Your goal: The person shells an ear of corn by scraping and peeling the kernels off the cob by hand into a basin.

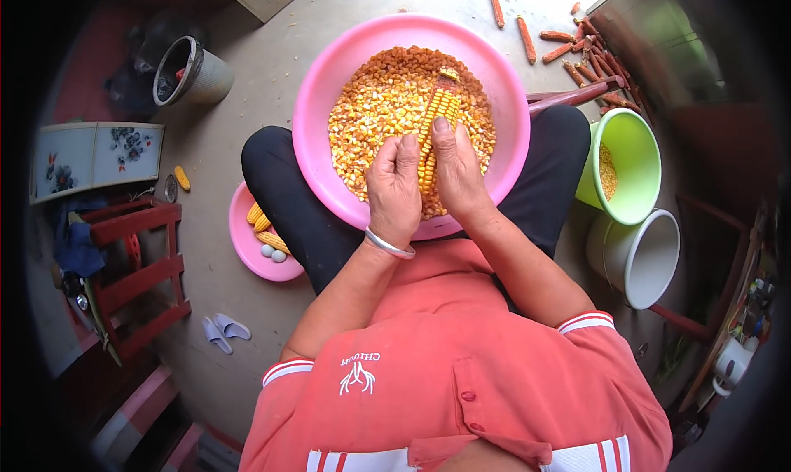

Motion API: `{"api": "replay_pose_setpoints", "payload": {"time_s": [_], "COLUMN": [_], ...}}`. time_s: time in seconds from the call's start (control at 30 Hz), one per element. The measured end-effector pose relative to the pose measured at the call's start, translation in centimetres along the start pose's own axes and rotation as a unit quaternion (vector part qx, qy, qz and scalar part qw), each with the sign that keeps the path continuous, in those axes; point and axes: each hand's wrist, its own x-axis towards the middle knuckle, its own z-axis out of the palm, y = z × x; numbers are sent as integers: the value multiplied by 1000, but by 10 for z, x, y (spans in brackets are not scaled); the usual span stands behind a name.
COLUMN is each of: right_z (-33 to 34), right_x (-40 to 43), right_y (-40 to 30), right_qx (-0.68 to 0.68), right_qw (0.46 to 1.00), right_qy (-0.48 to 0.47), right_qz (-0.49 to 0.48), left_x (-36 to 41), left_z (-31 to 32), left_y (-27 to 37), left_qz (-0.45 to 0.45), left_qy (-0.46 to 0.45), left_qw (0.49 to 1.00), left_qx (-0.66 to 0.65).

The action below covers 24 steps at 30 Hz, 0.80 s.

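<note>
A yellow ear of corn [442, 108] is held between my two hands above a large pink plastic basin [315, 163] on my lap. Its far end shows bare red cob. My left hand [395, 178], with a silver-coloured bangle at its wrist, grips the ear's near left side. On the right side, my right hand [456, 169] lies along the ear with its thumb pressed on the kernels. Loose corn kernels [377, 116], yellow and orange, fill the basin's bottom. The ear's lower end is partly hidden by the fingers.
Left of my leg, a smaller pink basin [244, 249] holds corn ears and two pale round objects. A green bucket [639, 138] with kernels and a white bucket [655, 262] stand right. Bare red cobs [556, 53] lie beyond. Slippers [224, 331], a waste bin [213, 79] and a wooden frame [139, 283] are left.
</note>
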Motion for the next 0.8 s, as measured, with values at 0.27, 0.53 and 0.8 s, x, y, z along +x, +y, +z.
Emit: {"api": "replay_pose_setpoints", "payload": {"time_s": [0.27,0.53,0.8], "right_z": [-15,-25,-15], "right_x": [15,16,4], "right_y": [10,8,14], "right_qx": [178,107,32], "right_qw": [977,987,996], "right_qy": [-91,-115,-80], "right_qz": [79,38,9], "left_x": [20,47,47], "left_z": [2,-1,11], "left_y": [-4,14,14], "left_qz": [-95,-7,71], "left_qy": [-9,-65,-97], "left_qw": [990,986,965], "left_qx": [-104,155,235]}}
